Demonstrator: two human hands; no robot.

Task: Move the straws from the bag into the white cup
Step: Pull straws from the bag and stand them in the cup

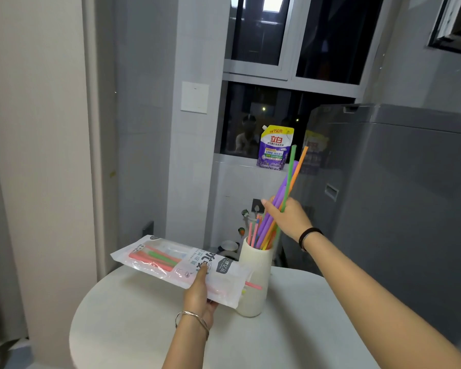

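- the white cup stands on the round white table, toward the far side. everything below is placed off that cup.
- right hand is up above the cup's mouth, fingers curled tight round a bundle of straws in purple, orange and green. the lower ends are down inside the cup and the tops lean up and off to the right.
- a few pink straws stand in the cup on their own, at the left of its mouth.
- left hand is just left of the cup and nearer the camera. it grips the bag from underneath with the thumb pressed on top.
- the bag's a clear printed plastic packet, held off the table and tilted. its open end overlaps the cup's front and the other end points away to the left.
- red and green straws lie in the bag end furthest from the cup. one loose pink straw pokes out of the open end, right across the cup's front.
- silver bangle on the left wrist, black band on the right.
- behind and above the cup, a purple detergent pouch sits on the window ledge. right of the cup there's a big grey appliance.
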